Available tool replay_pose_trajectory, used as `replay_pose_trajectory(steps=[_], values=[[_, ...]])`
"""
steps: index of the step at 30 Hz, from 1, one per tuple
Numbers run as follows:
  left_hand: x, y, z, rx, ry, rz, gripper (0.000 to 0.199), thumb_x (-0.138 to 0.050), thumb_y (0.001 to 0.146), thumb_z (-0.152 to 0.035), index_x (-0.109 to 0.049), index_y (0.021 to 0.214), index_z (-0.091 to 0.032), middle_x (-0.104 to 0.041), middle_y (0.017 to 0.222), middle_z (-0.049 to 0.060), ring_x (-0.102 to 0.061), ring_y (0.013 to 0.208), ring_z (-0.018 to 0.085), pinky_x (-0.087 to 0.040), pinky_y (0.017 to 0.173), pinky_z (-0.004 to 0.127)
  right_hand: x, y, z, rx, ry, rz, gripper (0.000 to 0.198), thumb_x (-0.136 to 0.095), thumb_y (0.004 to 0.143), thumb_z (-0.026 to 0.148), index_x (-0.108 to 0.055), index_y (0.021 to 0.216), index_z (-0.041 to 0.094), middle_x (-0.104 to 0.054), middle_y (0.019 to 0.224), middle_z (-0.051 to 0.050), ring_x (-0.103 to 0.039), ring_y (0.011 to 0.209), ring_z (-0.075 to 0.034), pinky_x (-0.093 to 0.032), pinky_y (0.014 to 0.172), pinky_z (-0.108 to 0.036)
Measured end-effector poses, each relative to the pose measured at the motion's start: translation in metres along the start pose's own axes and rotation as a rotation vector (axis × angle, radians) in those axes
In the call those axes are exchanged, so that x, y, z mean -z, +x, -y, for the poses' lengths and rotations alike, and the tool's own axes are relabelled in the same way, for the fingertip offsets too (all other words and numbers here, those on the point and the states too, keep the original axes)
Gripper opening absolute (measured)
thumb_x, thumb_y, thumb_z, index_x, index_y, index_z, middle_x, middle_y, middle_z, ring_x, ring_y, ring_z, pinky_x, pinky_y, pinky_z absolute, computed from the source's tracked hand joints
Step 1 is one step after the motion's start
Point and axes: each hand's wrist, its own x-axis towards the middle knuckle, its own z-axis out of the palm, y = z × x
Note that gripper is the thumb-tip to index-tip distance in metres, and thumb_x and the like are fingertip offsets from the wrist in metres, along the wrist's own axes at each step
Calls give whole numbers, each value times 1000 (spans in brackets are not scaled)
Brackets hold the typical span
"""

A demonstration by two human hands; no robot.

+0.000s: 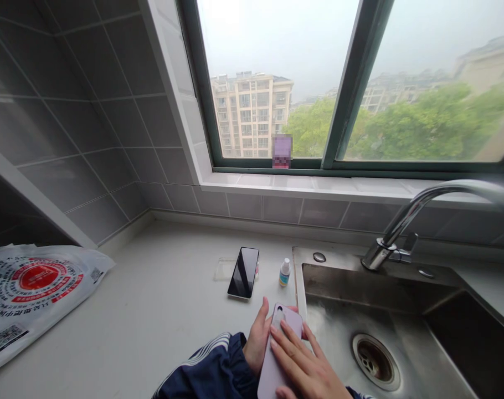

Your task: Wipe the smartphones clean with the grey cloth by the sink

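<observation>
A light purple phone (293, 320) lies back side up in my left hand (258, 335), whose thumb runs along its edge while the fingers support it from below. My right hand (304, 357) rests on the phone's back with its fingers stretched out flat. The camera lens shows near the phone's top corner. Just beyond my hands, a black-screened phone (243, 273) lies on the counter, partly over a clear phone case (225, 269). Beside it stands a small white-capped bottle (284, 272) with a blue and yellow label.
A steel sink (330, 310) with a drain and a curved chrome faucet (395, 227) is on the right. A white printed plastic bag (40, 288) sits on the white counter (123, 316) at left. A window (277, 66) with a ledge rises behind the counter.
</observation>
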Motion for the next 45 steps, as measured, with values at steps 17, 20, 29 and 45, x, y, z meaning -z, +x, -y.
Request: replay_pose_trajectory(steps=[17, 20, 29, 45], values=[[0, 1, 0, 30, -40, -36, 87, -31, 80, -77, -46, 132, -8, -68, 101, 17, -65, 95, 30, -44, 91, 42, -2, -2, -1, -1, 12, -14, 57, -49, 93, 55, -59, 127, 9, -53, 136, -11, -40, 135, -28, 1, 117, -47], [0, 1, 0, 21, -52, -31, 86, -28, 82, -75, -46, 132, -8, -68, 100, 17, -66, 94, 29, -44, 91, 42, -1, -1, -2, -4, 11, -5, 57, -49, 93, 54, -59, 126, 9, -53, 136, -11, -40, 135, -28, 2, 117, -47], [-3, -1, 0, 10, -20, -38, 85, -31, 81, -75, -49, 129, -7, -68, 98, 16, -66, 95, 28, -44, 93, 41, 3, 1, 0, -14, 6, 39, 57, -49, 93, 53, -57, 129, 9, -50, 138, -10, -41, 134, -29, 5, 117, -47], [-5, 0, 0, -11, -27, -52, 82, -24, 86, -71, -56, 122, -5, -69, 89, 15, -67, 90, 25, -45, 90, 35, -2, -7, 3, -60, 74, 92, 62, -50, 93, 51, -46, 141, 11, -39, 147, -9, -28, 141, -29, -1, 118, -43]])
